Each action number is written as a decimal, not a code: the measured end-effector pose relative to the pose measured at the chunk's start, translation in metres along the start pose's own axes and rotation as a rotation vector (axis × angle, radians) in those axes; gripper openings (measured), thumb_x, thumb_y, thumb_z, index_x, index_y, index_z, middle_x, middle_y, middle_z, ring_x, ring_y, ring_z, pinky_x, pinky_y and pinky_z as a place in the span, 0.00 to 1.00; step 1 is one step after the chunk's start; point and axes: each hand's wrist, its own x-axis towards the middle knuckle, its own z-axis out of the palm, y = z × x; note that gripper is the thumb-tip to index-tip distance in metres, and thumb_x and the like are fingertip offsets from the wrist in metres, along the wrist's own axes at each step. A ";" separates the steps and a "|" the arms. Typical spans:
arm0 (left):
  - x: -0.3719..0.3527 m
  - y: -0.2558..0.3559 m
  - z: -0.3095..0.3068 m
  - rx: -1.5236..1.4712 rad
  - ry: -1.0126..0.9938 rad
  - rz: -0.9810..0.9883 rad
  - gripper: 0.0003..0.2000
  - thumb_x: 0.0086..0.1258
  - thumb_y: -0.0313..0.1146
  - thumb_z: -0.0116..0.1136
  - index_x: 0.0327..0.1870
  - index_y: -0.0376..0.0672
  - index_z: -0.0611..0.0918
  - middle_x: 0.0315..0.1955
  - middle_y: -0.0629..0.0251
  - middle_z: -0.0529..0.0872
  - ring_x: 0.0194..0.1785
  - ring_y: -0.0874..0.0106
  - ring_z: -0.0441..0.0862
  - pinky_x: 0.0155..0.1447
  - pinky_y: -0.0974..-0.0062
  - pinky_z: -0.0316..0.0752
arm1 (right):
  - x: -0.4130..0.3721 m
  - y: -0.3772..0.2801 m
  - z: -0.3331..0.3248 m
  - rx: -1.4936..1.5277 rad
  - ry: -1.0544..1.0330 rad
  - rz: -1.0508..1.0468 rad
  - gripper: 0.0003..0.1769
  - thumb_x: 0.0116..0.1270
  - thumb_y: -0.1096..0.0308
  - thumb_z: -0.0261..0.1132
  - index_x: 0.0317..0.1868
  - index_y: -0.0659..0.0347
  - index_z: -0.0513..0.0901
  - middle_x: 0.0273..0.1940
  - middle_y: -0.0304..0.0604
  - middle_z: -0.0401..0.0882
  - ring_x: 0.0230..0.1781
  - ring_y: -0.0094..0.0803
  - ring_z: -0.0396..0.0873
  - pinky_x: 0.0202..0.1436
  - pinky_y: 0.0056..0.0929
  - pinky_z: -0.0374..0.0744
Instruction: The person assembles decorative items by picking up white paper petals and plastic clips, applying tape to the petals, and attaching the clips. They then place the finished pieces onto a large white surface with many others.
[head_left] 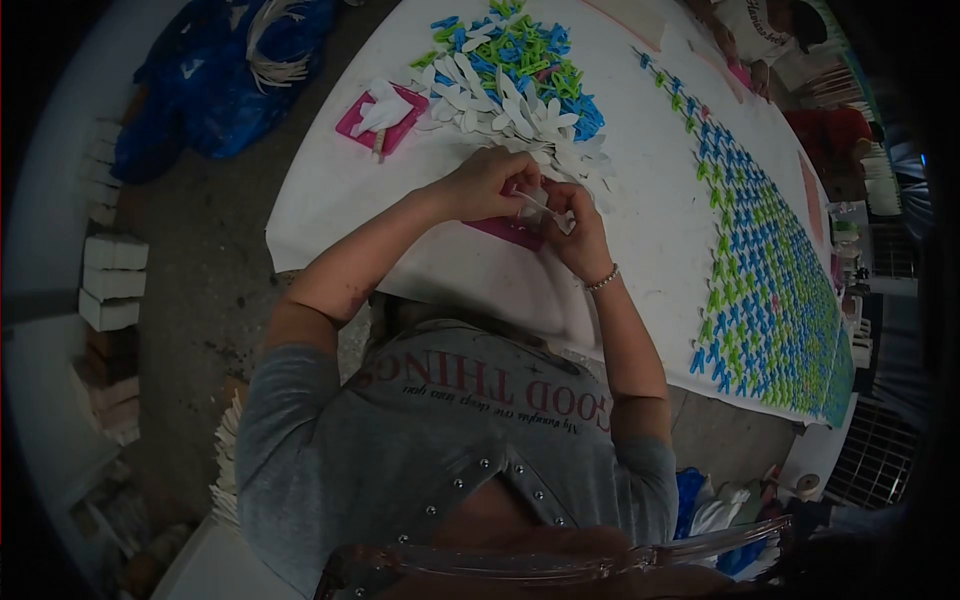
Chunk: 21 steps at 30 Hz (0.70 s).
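Note:
Over a pink tray [508, 232] on the white table, both hands are close together. My left hand [490, 185] has its fingers closed on a thin white piece [538, 204]. The fingers of my right hand [577, 222] pinch the other side of that piece. Just beyond the hands lies a heap of flat white petal-shaped pieces [520, 112]. Behind them is a pile of blue and green clips [545, 55]. A second pink tray [405, 128] with white material and a brush-like stick [378, 146] stands to the left.
Rows of blue and green clips [755, 260] cover the table's right side. People [765, 35] are at the far right edge. Blue plastic bags [215, 90] lie on the floor at the upper left, and stacked white blocks [112, 268] stand at the left.

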 end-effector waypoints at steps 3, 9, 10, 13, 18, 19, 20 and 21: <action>0.002 0.000 0.008 0.095 0.037 0.052 0.11 0.52 0.24 0.62 0.37 0.40 0.75 0.28 0.65 0.78 0.33 0.73 0.78 0.36 0.77 0.75 | 0.000 -0.001 -0.007 -0.022 -0.010 -0.022 0.23 0.48 0.81 0.66 0.48 0.59 0.74 0.34 0.41 0.75 0.33 0.33 0.74 0.39 0.30 0.75; 0.012 0.001 0.021 0.167 0.057 0.152 0.11 0.50 0.25 0.64 0.34 0.41 0.76 0.27 0.66 0.80 0.30 0.72 0.79 0.33 0.75 0.73 | 0.001 -0.015 -0.028 -0.157 0.013 -0.068 0.22 0.46 0.80 0.65 0.45 0.59 0.75 0.30 0.40 0.72 0.31 0.34 0.72 0.37 0.31 0.73; 0.013 0.006 0.023 0.152 0.048 0.148 0.11 0.50 0.25 0.64 0.34 0.41 0.76 0.27 0.66 0.80 0.30 0.71 0.79 0.33 0.74 0.74 | 0.002 -0.020 -0.033 -0.175 0.014 -0.071 0.22 0.45 0.80 0.65 0.45 0.59 0.75 0.29 0.39 0.71 0.31 0.34 0.71 0.37 0.31 0.72; 0.020 0.003 0.034 0.165 0.071 0.216 0.12 0.49 0.25 0.64 0.34 0.41 0.76 0.27 0.65 0.81 0.32 0.70 0.79 0.35 0.74 0.74 | 0.004 -0.026 -0.045 -0.119 -0.029 0.007 0.22 0.47 0.79 0.64 0.46 0.59 0.75 0.31 0.39 0.73 0.35 0.33 0.73 0.41 0.29 0.73; 0.022 0.006 0.030 0.148 0.146 0.227 0.13 0.50 0.24 0.64 0.37 0.41 0.75 0.28 0.66 0.81 0.35 0.70 0.79 0.38 0.75 0.74 | 0.025 -0.012 -0.064 0.131 -0.005 0.066 0.20 0.52 0.78 0.63 0.48 0.60 0.76 0.37 0.40 0.78 0.39 0.32 0.76 0.47 0.27 0.75; 0.019 0.009 0.024 0.035 0.190 0.127 0.13 0.51 0.25 0.64 0.38 0.41 0.75 0.28 0.65 0.81 0.36 0.70 0.80 0.40 0.74 0.75 | 0.035 0.000 -0.066 0.180 0.028 0.071 0.18 0.54 0.77 0.62 0.47 0.61 0.78 0.37 0.41 0.80 0.40 0.32 0.77 0.47 0.26 0.75; 0.016 0.011 0.019 -0.079 0.230 0.030 0.14 0.51 0.25 0.64 0.38 0.41 0.75 0.28 0.65 0.82 0.37 0.69 0.81 0.41 0.73 0.75 | 0.045 0.011 -0.064 0.174 0.038 0.062 0.18 0.54 0.77 0.62 0.47 0.61 0.78 0.37 0.41 0.80 0.40 0.32 0.77 0.47 0.26 0.75; 0.012 0.010 0.015 -0.075 0.223 0.047 0.14 0.51 0.25 0.64 0.38 0.41 0.75 0.28 0.65 0.82 0.37 0.69 0.81 0.41 0.73 0.75 | 0.057 0.025 -0.063 0.026 0.064 0.107 0.13 0.55 0.75 0.62 0.43 0.60 0.80 0.37 0.43 0.81 0.38 0.34 0.79 0.45 0.28 0.76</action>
